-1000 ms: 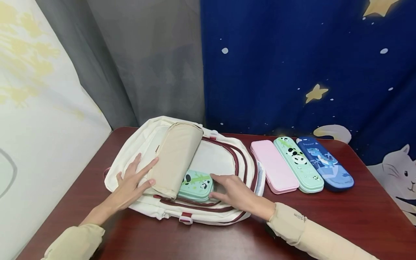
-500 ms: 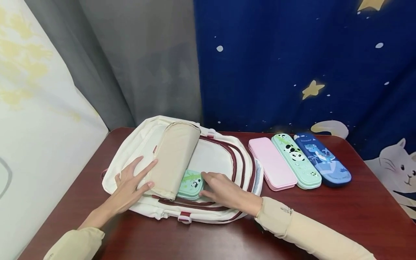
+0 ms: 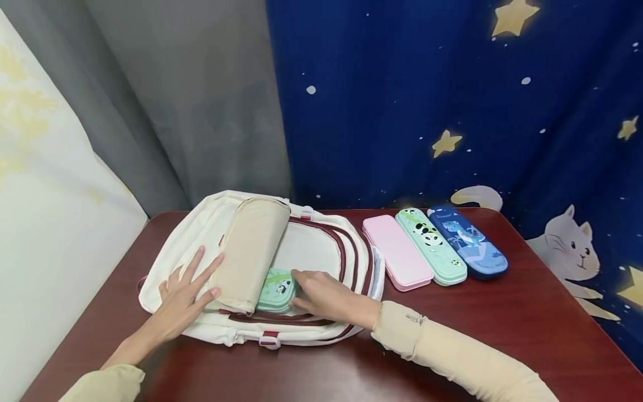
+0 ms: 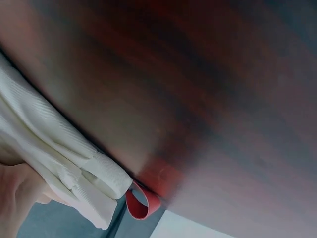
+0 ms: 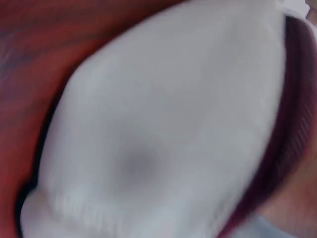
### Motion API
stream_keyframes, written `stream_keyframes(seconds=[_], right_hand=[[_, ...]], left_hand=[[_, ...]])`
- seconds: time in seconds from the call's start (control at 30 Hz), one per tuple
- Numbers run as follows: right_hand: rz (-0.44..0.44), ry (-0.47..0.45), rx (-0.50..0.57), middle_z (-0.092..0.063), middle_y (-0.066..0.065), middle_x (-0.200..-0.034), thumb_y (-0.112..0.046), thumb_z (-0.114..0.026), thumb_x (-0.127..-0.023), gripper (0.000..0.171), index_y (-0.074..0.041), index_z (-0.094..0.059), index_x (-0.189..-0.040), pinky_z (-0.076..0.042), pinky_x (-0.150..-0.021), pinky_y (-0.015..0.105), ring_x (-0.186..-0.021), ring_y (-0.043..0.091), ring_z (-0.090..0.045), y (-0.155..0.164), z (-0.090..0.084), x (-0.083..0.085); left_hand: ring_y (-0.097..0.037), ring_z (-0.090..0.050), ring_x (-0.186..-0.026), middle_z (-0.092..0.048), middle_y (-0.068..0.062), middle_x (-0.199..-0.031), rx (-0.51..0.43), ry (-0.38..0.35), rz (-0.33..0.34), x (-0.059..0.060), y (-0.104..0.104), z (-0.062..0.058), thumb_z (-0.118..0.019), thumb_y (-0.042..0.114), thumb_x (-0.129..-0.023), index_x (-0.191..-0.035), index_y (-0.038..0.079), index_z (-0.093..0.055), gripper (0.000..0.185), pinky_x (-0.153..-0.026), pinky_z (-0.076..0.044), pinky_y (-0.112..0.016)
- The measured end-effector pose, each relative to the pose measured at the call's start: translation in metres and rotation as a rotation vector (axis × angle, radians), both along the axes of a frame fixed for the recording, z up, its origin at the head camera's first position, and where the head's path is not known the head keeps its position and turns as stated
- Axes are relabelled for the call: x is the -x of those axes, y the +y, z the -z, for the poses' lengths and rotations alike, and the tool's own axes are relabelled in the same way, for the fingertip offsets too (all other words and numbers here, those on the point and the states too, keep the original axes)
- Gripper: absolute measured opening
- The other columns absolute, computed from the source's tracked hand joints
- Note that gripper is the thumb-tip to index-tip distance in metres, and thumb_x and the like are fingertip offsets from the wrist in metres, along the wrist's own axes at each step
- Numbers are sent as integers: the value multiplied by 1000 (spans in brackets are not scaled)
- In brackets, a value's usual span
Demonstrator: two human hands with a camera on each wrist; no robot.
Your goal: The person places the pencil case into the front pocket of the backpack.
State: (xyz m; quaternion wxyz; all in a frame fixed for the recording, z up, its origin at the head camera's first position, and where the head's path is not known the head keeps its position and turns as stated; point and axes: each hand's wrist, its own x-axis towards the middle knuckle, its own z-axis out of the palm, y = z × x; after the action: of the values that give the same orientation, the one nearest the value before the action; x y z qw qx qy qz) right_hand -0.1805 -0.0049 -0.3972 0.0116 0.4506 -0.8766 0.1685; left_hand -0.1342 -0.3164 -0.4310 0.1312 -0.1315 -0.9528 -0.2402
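A white backpack (image 3: 311, 251) with maroon zips lies flat on the table. Its beige front pocket (image 3: 251, 251) partly covers a mint-green pencil case (image 3: 276, 290) with a panda print; only the near right end shows. My right hand (image 3: 324, 296) grips that end, thumb on the near side and fingers on the far side. With fingers spread, my left hand (image 3: 186, 296) rests on the backpack and touches the pocket's left edge. The left wrist view catches part of the left hand (image 4: 17, 193) beside the backpack's folded edge (image 4: 59, 139). White fabric (image 5: 163, 109) blurs across the right wrist view.
Right of the backpack lie a pink pencil case (image 3: 397, 251), a green panda pencil case (image 3: 432, 245) and a blue dinosaur pencil case (image 3: 469, 240), side by side on the dark red table (image 3: 452, 312). Curtains (image 3: 361, 111) hang behind. A red loop (image 4: 142, 201) sticks out from the backpack.
The right hand has moved left with the green pencil case, which has slid farther under the beige pocket. The left hand keeps its place on the backpack. The head view has shifted right.
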Motion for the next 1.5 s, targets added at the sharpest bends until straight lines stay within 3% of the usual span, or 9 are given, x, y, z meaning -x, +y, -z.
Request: stream_keyframes(seconds=[0.13, 0.3, 0.43, 0.53, 0.67, 0.87, 1.0, 1.23, 1.5], right_hand=[[2, -9, -54, -58, 12, -122, -32, -61, -90, 58, 3, -46, -133, -41, -94, 31, -110, 21, -55, 21, -14, 3], [78, 50, 31, -58, 16, -121, -29, -63, -89, 52, 5, -53, -127, -39, -96, 39, -113, 28, -53, 75, -38, 15], [201, 93, 50, -59, 18, -119, -26, -64, -88, 48, 6, -56, -123, -39, -96, 44, -112, 31, -53, 128, -48, 24], [330, 71, 18, -57, 20, -121, -26, -64, -88, 48, 5, -56, -124, -38, -95, 49, -114, 35, -51, 164, -51, 28], [468, 56, -35, -55, 25, -122, -26, -64, -88, 49, 6, -55, -124, -36, -93, 55, -115, 41, -48, 206, -49, 34], [635, 147, -63, -48, 35, -121, -26, -64, -86, 60, 12, -45, -128, -35, -85, 63, -105, 50, -45, 276, -38, 49], [739, 54, -85, -38, 39, -126, -31, -62, -86, 74, 16, -31, -135, -31, -87, 66, -107, 55, -39, 312, -23, 60], [740, -120, -173, -31, 42, -127, -46, -58, -86, 88, 20, -26, -134, -29, -90, 66, -107, 57, -34, 331, -4, 70], [779, -165, -179, -29, 41, -126, -53, -60, -82, 98, 21, -23, -134, -31, -89, 65, -105, 53, -38, 333, -1, 72]], left_hand=[[-59, -15, -120, -9, -11, -153, -1, -28, 2, -3, 0, 1, -52, 36, -93, -148, 34, -23, 62, -78, -8, -73], [-60, -15, -120, -12, -12, -152, 3, -7, 3, -2, -2, 0, -53, 35, -92, -148, 34, -24, 63, -78, -8, -75], [-60, -16, -120, -11, -13, -152, 6, -4, 2, -2, -2, 0, -53, 35, -92, -148, 34, -23, 63, -77, -7, -75], [-61, -15, -120, -11, -13, -152, 3, -2, 5, -2, -2, 1, -53, 35, -93, -148, 33, -23, 63, -77, -7, -76], [-61, -15, -120, -11, -13, -152, -3, 0, 13, -2, -2, 1, -53, 33, -93, -148, 33, -24, 62, -77, -6, -75], [-60, -15, -120, -10, -13, -152, -5, -9, 19, -3, -1, 1, -52, 33, -93, -148, 32, -23, 62, -78, -7, -74], [-59, -14, -120, -10, -13, -153, 0, -13, 19, -2, -2, 1, -52, 33, -93, -148, 33, -22, 62, -78, -6, -74], [-59, -14, -121, -9, -11, -153, 2, -8, 9, -2, -5, 1, -53, 33, -93, -148, 33, -23, 63, -79, -6, -73], [-61, -13, -120, -10, -13, -152, 5, 4, 20, 0, -2, 3, -52, 32, -93, -149, 32, -22, 63, -77, -4, -76]])
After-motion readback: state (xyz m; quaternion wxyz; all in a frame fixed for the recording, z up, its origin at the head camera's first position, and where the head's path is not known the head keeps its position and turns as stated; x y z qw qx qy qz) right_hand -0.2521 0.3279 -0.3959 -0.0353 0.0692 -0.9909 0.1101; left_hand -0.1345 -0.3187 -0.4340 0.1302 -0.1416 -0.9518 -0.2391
